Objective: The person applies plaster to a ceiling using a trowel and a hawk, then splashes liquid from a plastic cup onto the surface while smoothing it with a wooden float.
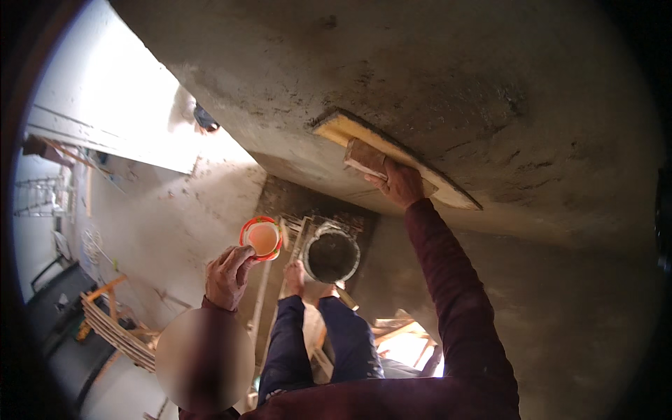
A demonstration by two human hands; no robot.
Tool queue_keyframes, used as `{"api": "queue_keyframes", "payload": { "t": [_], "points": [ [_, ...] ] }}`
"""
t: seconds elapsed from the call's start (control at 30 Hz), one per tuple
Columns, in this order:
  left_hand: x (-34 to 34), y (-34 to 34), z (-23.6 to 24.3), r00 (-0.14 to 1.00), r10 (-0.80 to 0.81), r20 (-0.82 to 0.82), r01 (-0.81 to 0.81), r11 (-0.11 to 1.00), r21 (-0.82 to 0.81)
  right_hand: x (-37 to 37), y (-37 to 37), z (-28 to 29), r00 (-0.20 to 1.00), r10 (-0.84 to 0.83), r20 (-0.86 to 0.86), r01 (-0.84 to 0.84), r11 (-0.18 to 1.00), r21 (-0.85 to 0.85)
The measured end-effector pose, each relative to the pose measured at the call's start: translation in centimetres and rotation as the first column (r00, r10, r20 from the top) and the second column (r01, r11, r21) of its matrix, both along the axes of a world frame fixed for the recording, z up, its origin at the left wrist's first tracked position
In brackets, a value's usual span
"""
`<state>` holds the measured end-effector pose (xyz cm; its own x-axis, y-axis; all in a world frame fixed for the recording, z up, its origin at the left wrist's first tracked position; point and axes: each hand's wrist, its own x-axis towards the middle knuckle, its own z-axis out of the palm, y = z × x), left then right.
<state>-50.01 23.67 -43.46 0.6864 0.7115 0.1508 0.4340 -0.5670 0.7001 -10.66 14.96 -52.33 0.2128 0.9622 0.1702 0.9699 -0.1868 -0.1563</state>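
My right hand (404,183) is closed round the block handle of a long wooden plastering float (392,150), whose flat side lies along the damp grey plastered wall (448,84). At lower left, my left hand (229,274) pinches the rim of a small red-and-white plastic tub (263,238). Its inside looks pale orange; what it holds, if anything, I cannot make out. Below, close to my bare feet, stands a round bucket (332,256) with a mortar-smeared rim and dark grey contents. A blurred patch covers part of my left forearm.
I stand on narrow wooden planks (269,301), raised above the floor (175,238). Slatted wood (119,332) and other timber lie below on the left. More lumber (402,332) shows in a bright gap behind my legs. A bright opening is at upper left.
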Motion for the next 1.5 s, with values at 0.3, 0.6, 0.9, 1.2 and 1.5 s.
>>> {"api": "queue_keyframes", "payload": {
  "t": [0.3,0.6,0.9,1.2,1.5],
  "points": [
    [-0.9,-1.0,0.6,0.982,0.074,0.173,-0.049,0.988,-0.148,0.9,-1.1,31.7,0.962,0.097,0.255,-0.032,0.969,-0.245],
    [0.1,-4.3,1.2,0.968,0.157,0.198,-0.131,0.981,-0.140,-3.0,6.4,11.2,0.986,0.117,0.115,-0.029,0.814,-0.580],
    [-4.2,-4.2,2.7,0.947,0.274,0.166,-0.266,0.962,-0.067,2.6,-4.9,15.4,0.988,-0.130,0.086,0.156,0.805,-0.572],
    [-6.1,-6.4,2.0,0.940,0.337,-0.046,-0.336,0.942,0.017,1.4,0.0,4.0,0.991,0.034,0.131,0.064,0.734,-0.676],
    [-5.9,-7.4,2.5,0.960,0.280,0.000,-0.280,0.959,-0.042,4.2,-6.6,19.6,0.940,0.018,0.340,0.208,0.760,-0.616]
  ]
}}
